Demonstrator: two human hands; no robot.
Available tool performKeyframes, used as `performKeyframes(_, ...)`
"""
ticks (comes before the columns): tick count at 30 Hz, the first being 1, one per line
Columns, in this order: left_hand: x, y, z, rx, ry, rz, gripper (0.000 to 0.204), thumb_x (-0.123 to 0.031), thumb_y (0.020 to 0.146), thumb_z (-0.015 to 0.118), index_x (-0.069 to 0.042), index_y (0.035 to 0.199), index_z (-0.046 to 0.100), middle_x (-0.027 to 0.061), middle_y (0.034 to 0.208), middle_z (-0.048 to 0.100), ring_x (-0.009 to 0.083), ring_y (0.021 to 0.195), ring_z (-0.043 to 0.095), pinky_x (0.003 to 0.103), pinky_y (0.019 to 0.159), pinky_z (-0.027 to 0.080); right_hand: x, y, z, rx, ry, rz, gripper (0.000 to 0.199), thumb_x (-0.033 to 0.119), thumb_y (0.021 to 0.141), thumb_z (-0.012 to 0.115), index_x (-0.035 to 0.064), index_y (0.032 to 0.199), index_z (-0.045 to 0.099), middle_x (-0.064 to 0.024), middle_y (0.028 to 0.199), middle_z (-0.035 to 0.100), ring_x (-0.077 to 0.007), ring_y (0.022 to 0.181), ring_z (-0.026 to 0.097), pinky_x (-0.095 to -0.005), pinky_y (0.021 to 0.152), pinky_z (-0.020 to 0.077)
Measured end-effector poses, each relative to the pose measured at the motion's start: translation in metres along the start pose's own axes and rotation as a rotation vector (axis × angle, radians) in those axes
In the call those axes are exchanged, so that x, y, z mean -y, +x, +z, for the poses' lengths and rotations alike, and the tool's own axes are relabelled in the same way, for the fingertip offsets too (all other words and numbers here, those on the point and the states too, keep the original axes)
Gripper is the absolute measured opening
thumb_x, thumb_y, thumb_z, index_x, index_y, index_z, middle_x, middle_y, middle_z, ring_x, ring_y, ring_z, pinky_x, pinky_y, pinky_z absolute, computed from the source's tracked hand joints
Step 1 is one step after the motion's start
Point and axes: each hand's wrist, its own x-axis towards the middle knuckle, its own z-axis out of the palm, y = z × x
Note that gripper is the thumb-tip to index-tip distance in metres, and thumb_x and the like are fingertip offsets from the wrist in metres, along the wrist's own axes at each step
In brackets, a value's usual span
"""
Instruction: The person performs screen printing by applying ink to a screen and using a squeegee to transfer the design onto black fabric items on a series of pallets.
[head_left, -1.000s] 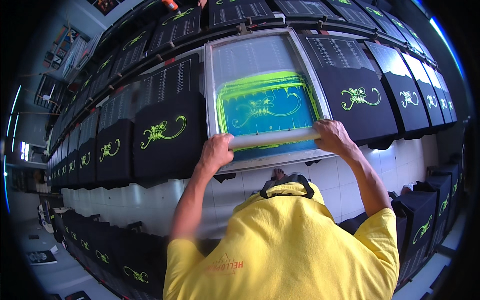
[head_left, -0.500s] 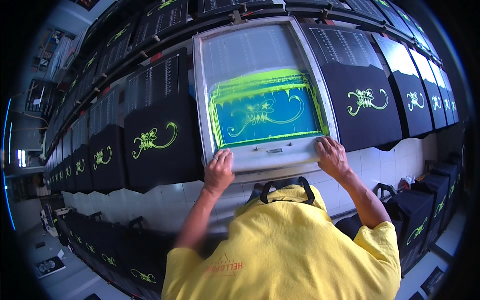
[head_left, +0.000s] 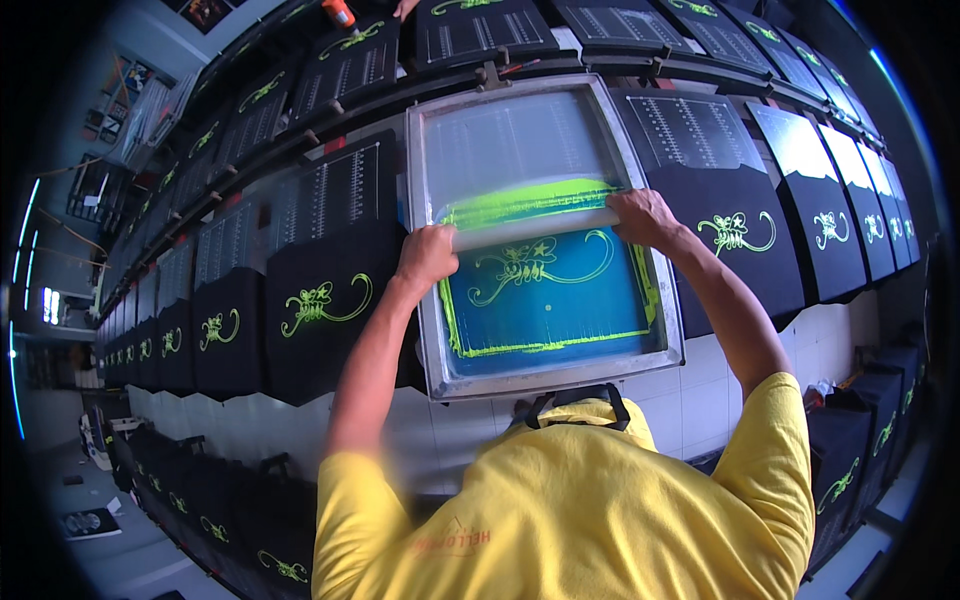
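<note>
A screen-printing frame (head_left: 418,150) with pale metal sides lies over a platen in front of me. Its mesh (head_left: 560,320) looks blue, with a curling, starred design and yellow-green ink (head_left: 545,197) along its far part and edges. Across the mesh lies a pale squeegee (head_left: 535,228), just beyond the design, with the ink band at its far side. My left hand (head_left: 428,254) is closed round its left end, and my right hand (head_left: 643,217) grips the right end. Both hands hide the squeegee's ends.
Black fabric pieces with the yellow-green design, such as one black piece (head_left: 325,310) to the left and another (head_left: 735,235) to the right, cover the platens. At the far left, another person's hand (head_left: 405,8) shows near an orange-red object (head_left: 338,12). White floor tiles (head_left: 470,430) lie below.
Both hands have moved the squeegee from the frame's near edge to beyond the design. It now looks narrower, turned more on edge. The view has also shifted, and another person's hand has appeared.
</note>
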Motion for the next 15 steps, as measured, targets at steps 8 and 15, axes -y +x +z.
performKeyframes(8,-0.024,-0.024,-0.035,-0.042,-0.018,-0.038,0.013,0.001,0.068,0.055,0.000,0.079,0.061,0.0210,0.079,0.065,0.0403,0.077,0.065,0.048,0.069,0.054,0.018,-0.029,-0.042,-0.101,-0.022,-0.018,0.017,0.008,0.070,0.066,0.0067,0.088,0.065,-0.0116,0.082,0.067,-0.0303,0.080,0.067,-0.0418,0.070,0.0544)
performKeyframes(15,-0.077,-0.138,-0.014,-0.073,-0.017,-0.032,0.030,0.002,0.068,0.058,0.000,0.097,0.061,0.0176,0.093,0.067,0.0348,0.089,0.065,0.044,0.076,0.055,0.056,-0.143,0.000,-0.170,0.009,-0.122,0.028,0.006,0.064,0.071,0.0036,0.089,0.058,-0.0091,0.082,0.060,-0.0266,0.080,0.063,-0.0388,0.061,0.0546)
